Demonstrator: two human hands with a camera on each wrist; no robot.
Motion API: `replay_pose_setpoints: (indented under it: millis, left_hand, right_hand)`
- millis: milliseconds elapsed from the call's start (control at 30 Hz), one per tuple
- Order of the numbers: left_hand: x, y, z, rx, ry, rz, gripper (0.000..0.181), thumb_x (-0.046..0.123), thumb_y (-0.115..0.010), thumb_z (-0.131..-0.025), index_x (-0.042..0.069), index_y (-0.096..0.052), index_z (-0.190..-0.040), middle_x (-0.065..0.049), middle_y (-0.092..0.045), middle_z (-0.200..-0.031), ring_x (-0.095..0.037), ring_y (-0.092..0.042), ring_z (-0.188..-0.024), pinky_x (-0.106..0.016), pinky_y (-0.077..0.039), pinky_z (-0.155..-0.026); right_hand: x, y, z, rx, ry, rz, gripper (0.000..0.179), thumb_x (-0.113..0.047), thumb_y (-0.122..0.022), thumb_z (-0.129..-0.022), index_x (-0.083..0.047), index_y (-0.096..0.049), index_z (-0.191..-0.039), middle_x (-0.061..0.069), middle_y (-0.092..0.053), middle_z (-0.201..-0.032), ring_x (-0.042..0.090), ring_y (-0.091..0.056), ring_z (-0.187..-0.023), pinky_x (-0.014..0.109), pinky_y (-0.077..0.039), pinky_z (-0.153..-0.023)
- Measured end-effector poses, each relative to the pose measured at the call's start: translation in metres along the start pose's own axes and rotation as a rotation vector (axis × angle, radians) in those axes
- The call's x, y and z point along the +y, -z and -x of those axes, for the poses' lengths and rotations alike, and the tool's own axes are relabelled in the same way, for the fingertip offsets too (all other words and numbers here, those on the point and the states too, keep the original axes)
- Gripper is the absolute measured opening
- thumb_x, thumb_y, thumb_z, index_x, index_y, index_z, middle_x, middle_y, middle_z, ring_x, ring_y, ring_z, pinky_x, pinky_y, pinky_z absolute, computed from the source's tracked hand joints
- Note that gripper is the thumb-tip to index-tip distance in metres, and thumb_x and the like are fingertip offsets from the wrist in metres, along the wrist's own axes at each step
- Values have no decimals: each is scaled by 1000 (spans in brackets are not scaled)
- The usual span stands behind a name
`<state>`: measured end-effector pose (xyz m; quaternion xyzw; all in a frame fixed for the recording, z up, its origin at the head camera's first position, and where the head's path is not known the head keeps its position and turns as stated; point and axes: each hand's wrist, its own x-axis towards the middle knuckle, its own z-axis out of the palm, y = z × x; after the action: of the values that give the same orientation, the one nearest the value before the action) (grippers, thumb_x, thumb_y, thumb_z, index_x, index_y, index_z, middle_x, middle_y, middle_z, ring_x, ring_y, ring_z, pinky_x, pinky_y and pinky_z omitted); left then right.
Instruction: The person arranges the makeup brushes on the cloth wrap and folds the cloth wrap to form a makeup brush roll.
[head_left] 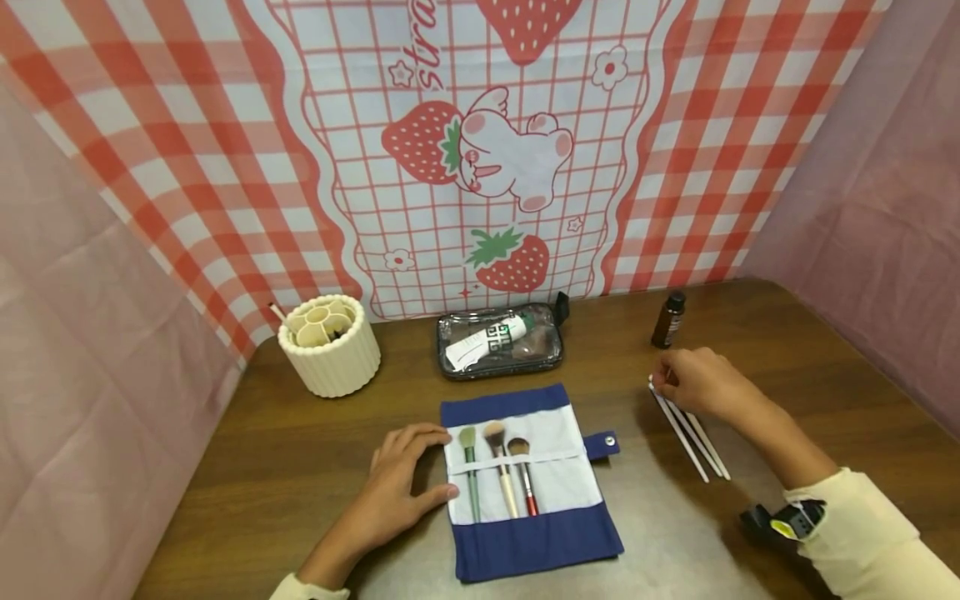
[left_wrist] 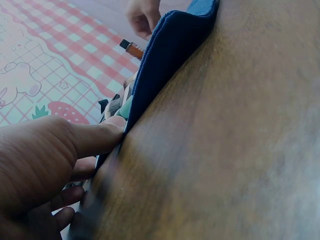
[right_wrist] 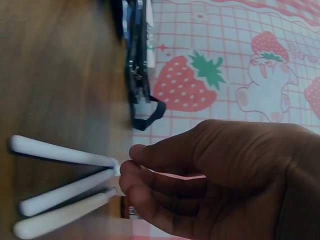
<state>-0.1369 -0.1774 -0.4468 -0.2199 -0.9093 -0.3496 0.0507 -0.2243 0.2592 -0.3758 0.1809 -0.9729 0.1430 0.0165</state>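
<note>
My left hand (head_left: 397, 479) rests at the left edge of a blue and white brush roll (head_left: 555, 483), thumb and fingertips touching its border. Under the roll's white strap lie a green brush (head_left: 471, 467), a cream-handled brush (head_left: 504, 471) and a red-handled brush (head_left: 527, 479). To the right, my right hand (head_left: 701, 379) pinches the far end of one of several slim white sticks (head_left: 686, 442), which fan out on the table. In the right wrist view, thumb and forefinger meet at the narrow tips of the white sticks (right_wrist: 62, 152).
A clear zip pouch (head_left: 498, 342) holding a white tube stands behind the roll. At the back left is a cream ribbed holder (head_left: 333, 358). A small dark bottle (head_left: 667, 321) stands just beyond my right hand. A strawberry-print cloth (head_left: 480, 167) hangs behind the table.
</note>
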Motion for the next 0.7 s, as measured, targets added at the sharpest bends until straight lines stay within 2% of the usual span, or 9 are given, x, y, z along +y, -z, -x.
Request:
replay_pose_setpoints:
  millis: [200, 500, 700]
  left_hand:
    - [0, 0, 0, -20, 11, 1, 62, 35, -85, -79, 15, -60, -133, 1, -52, -141, -22, -39, -130, -49, -29, -99]
    - [-1, 0, 0, -5, 2, 2, 62, 35, -85, -79, 15, -61, -132, 2, -53, -140, -20, -39, -129, -48, -29, -97]
    - [0, 1, 0, -10, 5, 1, 62, 35, -85, -79, 15, -61, -132, 2, -53, -140, -20, -39, -129, -48, -29, -97]
  right_hand:
    - [0, -10, 4, -61, -14, -4, 13, -10, -75, -84, -14, -63, -80, -6, -56, -69, 14, -50, -62, 34, -41, -56]
    - [-3, -16, 5, -31, -22, -33, 22, -13, -80, -81, -13, -60, -91, -8, -58, -72, 13, -55, -67, 39, -44, -61]
    - [-5, -19, 4, -39, -51, -130, 16, -13, -75, -83, -9, -65, -95, -7, -63, -75, 11, -55, -67, 34, -44, -60]
